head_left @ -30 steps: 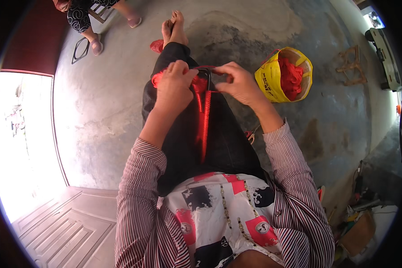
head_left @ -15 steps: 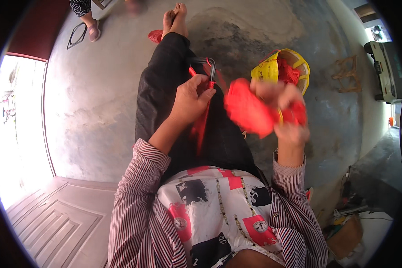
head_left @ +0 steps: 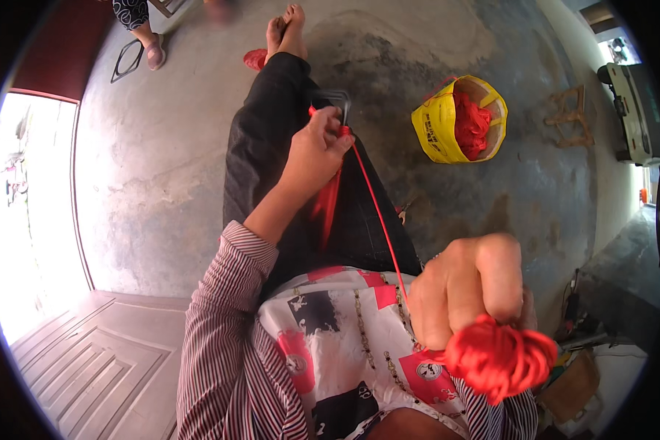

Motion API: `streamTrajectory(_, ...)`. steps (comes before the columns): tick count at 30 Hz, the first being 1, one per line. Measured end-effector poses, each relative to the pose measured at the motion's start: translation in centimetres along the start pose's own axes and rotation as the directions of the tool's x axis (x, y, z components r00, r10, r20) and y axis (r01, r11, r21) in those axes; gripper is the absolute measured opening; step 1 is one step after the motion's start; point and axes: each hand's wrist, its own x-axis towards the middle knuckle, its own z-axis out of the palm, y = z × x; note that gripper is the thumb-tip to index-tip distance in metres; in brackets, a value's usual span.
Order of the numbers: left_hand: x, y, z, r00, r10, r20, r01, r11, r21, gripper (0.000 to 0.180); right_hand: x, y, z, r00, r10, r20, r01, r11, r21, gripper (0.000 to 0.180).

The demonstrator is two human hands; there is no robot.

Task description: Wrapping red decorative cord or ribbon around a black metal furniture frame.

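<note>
My left hand pinches a dark grey rounded frame above my lap. Red cord is wrapped round part of that frame near my fingertips. Close to my chest on the right, my right hand is closed round a looped bundle of red cord. A taut red strand runs from the frame down to my right hand. Below my left hand hangs more red material, smeared by motion. My right fingertips are partly hidden behind the hand.
A yellow bag holding red cord stands on the concrete floor, right of my legs. Another dark frame lies far left, beside another person's foot. A small wooden stool is at the right wall, a panelled door lower left.
My right hand has swung from beside the yellow bag down toward my chest with the cord bundle, drawing the strand taut. My left hand stays nearly in place on the frame.
</note>
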Motion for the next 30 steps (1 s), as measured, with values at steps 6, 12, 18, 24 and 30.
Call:
streamTrajectory(6,-0.2,4.8,-2.7,0.991,-0.081,-0.11,0.015,0.865,-0.501,0.03,0.1,-5.6,-3.3,0.965,-0.199,-0.17,-0.106,0.298,-0.949,0.022)
streamTrajectory(12,3.8,1.5,-3.5,0.884,-0.465,0.04,0.452,0.831,-0.324,0.029,0.9,-8.0,-15.6,0.885,-0.1,-0.455,-0.34,-0.807,-0.483,0.028)
streamTrajectory(18,3.5,0.3,-4.5,0.936,-0.267,-0.228,0.249,0.963,-0.105,0.031,1.5,-4.8,-18.6,0.85,-0.367,-0.378,-0.482,-0.251,-0.84,0.027)
streamTrajectory(24,1.7,5.9,-3.5,0.939,-0.336,0.075,0.312,0.737,-0.6,0.026,1.6,-5.0,-17.0,0.941,-0.316,-0.118,-0.267,-0.483,-0.834,0.026)
streamTrajectory(30,2.7,2.0,-3.4,0.931,-0.338,0.139,0.351,0.723,-0.595,0.03,-1.0,-10.0,-10.7,0.83,-0.471,-0.298,0.059,0.606,-0.793,0.033)
